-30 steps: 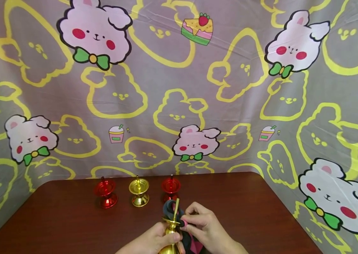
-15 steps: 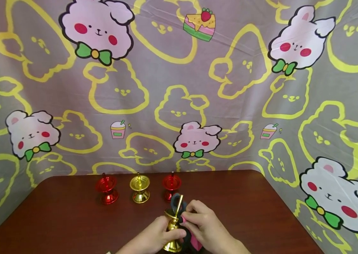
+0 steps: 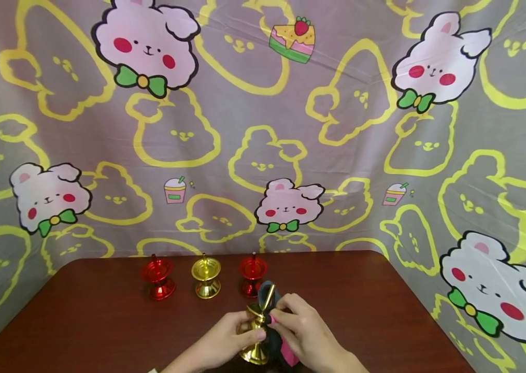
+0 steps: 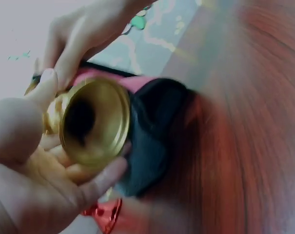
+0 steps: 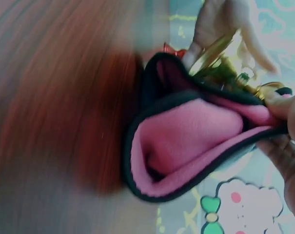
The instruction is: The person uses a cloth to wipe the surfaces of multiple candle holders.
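My left hand (image 3: pixel 230 336) grips a shiny gold candle holder (image 3: pixel 255 355) by its waist, at the table's near side in the head view. The holder has a flared base, a small dish and a thin spike that leans right. In the left wrist view its hollow base (image 4: pixel 110 124) faces the camera. Beside it, my right hand (image 3: pixel 309 329) pinches a cloth (image 3: pixel 289 353), dark outside with pink lining and black edging. In the right wrist view the folded pink lining (image 5: pixel 191 131) gapes open, and the cloth lies against the gold holder. Some fingertips are hidden.
Across the back of the brown table (image 3: pixel 104 321) stand a red candle holder (image 3: pixel 160 285), a gold one (image 3: pixel 207 285) and another red one (image 3: pixel 250 286). A grey curtain (image 3: pixel 225 114) with cartoon bunnies hangs close behind and at both sides.
The gold candle holder has risen slightly and moved right, its spike tilting further right. My left hand went with it. My right hand keeps pinching the cloth at nearly the same place.
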### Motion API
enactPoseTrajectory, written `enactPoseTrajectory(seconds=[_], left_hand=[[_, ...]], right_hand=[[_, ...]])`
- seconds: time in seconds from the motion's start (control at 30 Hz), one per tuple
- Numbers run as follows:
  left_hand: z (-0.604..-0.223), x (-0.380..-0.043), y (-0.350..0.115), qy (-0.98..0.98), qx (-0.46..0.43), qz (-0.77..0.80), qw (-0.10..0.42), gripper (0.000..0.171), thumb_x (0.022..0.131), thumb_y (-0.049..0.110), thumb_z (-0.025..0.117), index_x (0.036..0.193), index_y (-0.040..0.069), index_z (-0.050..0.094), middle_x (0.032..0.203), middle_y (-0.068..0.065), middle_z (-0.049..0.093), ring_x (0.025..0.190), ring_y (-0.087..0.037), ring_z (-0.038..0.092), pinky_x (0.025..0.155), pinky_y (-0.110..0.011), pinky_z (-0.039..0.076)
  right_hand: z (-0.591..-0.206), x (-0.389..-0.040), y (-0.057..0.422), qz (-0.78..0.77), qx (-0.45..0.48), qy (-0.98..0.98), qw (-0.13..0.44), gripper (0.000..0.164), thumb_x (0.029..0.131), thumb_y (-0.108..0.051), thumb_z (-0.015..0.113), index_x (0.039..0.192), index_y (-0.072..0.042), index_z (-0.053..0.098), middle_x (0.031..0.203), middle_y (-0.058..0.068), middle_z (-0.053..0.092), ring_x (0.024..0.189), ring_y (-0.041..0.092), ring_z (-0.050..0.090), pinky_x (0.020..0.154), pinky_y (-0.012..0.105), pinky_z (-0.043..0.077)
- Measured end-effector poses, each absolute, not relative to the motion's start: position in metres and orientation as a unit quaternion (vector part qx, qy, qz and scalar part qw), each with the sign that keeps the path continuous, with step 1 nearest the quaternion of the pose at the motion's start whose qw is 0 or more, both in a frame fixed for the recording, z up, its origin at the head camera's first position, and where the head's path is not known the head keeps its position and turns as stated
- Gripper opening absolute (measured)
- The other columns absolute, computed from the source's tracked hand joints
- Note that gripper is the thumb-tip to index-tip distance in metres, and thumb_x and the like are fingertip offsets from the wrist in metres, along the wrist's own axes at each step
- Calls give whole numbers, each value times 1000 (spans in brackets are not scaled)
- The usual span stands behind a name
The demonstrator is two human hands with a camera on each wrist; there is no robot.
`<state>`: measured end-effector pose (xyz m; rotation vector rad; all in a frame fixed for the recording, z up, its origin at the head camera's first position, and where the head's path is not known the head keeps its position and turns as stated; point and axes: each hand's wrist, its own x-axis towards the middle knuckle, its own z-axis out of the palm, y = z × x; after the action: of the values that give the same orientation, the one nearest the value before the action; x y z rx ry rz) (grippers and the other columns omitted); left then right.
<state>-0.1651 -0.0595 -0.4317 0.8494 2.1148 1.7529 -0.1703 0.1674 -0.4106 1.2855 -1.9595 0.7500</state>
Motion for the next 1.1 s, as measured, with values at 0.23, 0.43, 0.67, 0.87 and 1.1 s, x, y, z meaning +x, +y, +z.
enactPoseTrajectory(seconds=[0.23,0.43,0.67,0.87,1.1], left_hand=[[-432,-168,-73,667,305,659,166,39,100,11,63,129,-14,57,112,-19,70,96,-10,67,79,-23,54],[-432,-166,-69,687,295,648,143,32,96,10,68,122,-9,66,106,-15,72,89,-9,67,75,-23,54],[-436,-166,-67,691,272,656,136,27,93,11,72,114,-6,72,106,-12,73,89,-10,67,73,-23,55],[-432,-167,-64,700,281,647,114,26,91,12,74,111,-4,74,103,-11,74,87,-8,67,73,-23,55],[-426,-164,-60,783,264,563,38,23,84,24,81,101,8,80,88,6,74,76,-2,63,66,-22,52]], right_hand=[[-411,-174,176,318,510,-734,316,10,97,-15,68,103,-10,74,100,-2,54,86,8,52,73,10,45],[-411,-172,175,297,513,-741,315,10,98,-17,67,104,-12,74,99,-3,52,85,7,50,73,10,43],[-412,-171,174,302,509,-748,301,10,98,-16,68,103,-13,75,99,-3,51,84,6,50,72,9,43],[-411,-170,174,310,502,-748,303,9,97,-15,69,100,-11,75,97,-3,50,83,6,50,71,8,43],[-412,-168,168,287,489,-761,315,6,97,-15,68,98,-12,74,94,-3,49,82,6,49,71,8,42]])
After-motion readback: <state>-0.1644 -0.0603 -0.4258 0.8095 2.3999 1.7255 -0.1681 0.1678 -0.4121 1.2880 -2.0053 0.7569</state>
